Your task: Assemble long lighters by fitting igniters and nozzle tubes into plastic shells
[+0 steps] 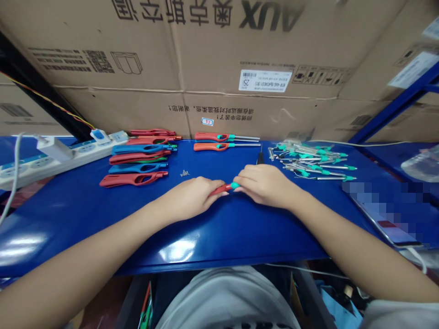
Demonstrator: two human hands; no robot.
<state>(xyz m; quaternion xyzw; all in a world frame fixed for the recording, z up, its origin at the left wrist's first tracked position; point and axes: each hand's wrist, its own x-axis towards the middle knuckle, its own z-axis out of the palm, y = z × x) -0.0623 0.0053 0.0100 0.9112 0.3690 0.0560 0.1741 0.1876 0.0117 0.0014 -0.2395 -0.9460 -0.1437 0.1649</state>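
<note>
My left hand [192,197] is closed around a red lighter handle [222,189], over the middle of the blue table. At the handle's right end sits a green lighter part [235,185], pinched by the fingers of my right hand [265,186]. Whatever else lies inside the right fist is hidden. Just beyond that hand is a dark screwdriver [260,158]. Several tiny screws [184,173] lie past my left hand. Two long-nosed lighters [211,147], orange and red with metal tubes, rest side by side at the back.
Red and blue lighter handles [128,179] are stacked at left, near a white power strip [87,150] with plugs and cables. At right are several green-tipped metal tubes with wires [318,160] and a phone [384,224]. Cardboard boxes [212,59] stand behind the table.
</note>
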